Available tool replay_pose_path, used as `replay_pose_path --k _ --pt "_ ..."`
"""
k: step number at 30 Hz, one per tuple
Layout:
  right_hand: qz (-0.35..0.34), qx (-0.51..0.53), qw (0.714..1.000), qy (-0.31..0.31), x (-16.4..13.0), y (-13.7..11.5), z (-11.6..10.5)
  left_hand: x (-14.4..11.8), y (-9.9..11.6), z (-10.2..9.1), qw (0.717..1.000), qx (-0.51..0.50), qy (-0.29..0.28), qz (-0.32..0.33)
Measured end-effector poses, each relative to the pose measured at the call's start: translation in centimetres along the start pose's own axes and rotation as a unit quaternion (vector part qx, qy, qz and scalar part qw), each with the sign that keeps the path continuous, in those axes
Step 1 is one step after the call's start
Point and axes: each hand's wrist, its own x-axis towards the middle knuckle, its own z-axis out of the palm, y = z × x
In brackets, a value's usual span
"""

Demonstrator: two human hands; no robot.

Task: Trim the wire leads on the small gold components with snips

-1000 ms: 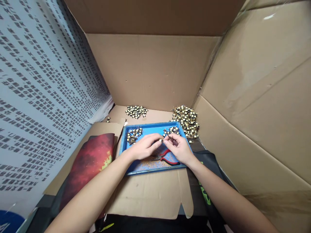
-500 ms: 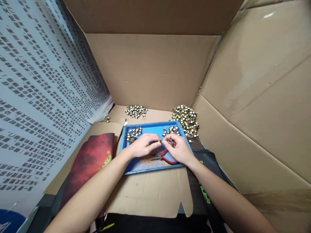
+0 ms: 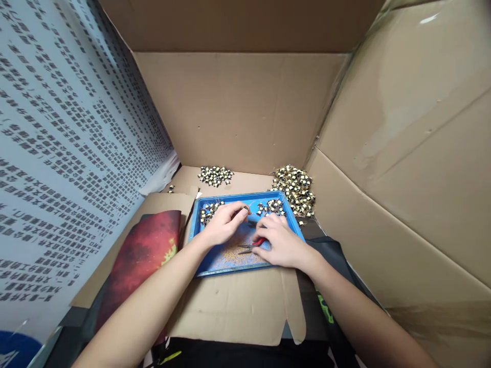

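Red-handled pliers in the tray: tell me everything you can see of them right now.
The pliers lie flat on the floor of the blue tray, near its front, among fine brownish scraps. Only part shows: thin dark metal jaws pointing left and a short stretch of red handle. The right hand lies over the rest of the handles, palm down; whether it grips them cannot be told. The left hand is apart from them, further back.

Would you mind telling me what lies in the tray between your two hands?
In the head view, bare blue tray floor separates the left hand from the right hand, with the red-handled pliers poking out beneath the right.
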Motion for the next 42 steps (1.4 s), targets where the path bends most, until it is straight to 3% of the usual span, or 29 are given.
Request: replay_pose_path --k 6,11,15,18,22,24,26,29,31,37,42 --pt "-0.022 0.011 0.999 -0.04 -0.1 0.2 0.0 0.0 0.4 0.1 1.0 0.006 -0.007 0.012" --pt "-0.029 0.021 0.999 -0.02 0.0 0.7 0.4 0.0 0.4 0.1 1.0 -0.013 -0.001 0.018" --pt "0.002 0.172 0.984 0.037 0.2 1.6 0.7 -0.1 0.1 0.2 0.999 -0.028 0.014 0.014" --pt "0.054 0.377 0.922 0.072 0.4 2.3 0.8 -0.1 0.0 0.3 0.999 -0.039 0.015 0.01" --pt "0.101 0.609 0.778 0.111 0.9 2.6 0.9 -0.1 -0.1 0.4 0.999 -0.044 -0.021 0.018" --pt "0.118 0.63 0.758 0.119 1.1 2.3 1.1 -0.1 0.0 0.5 0.997 -0.049 -0.056 0.026" --pt "0.124 0.591 0.787 0.124 1.1 1.9 1.1 -0.1 0.2 0.5 0.994 -0.053 -0.093 0.031" --pt "0.103 0.473 0.865 0.131 0.8 1.2 0.9 -0.2 0.6 0.6 0.989 -0.042 -0.139 0.032" --pt "0.092 0.405 0.901 0.13 0.6 0.9 0.6 -0.2 0.8 0.6 0.986 -0.035 -0.16 0.034" --pt "0.087 0.292 0.941 0.149 0.6 1.2 -0.1 -0.3 1.0 0.6 0.982 -0.046 -0.182 0.009" --pt "0.097 0.301 0.939 0.139 0.7 1.8 0.0 -0.2 0.8 0.5 0.982 -0.061 -0.178 -0.001"
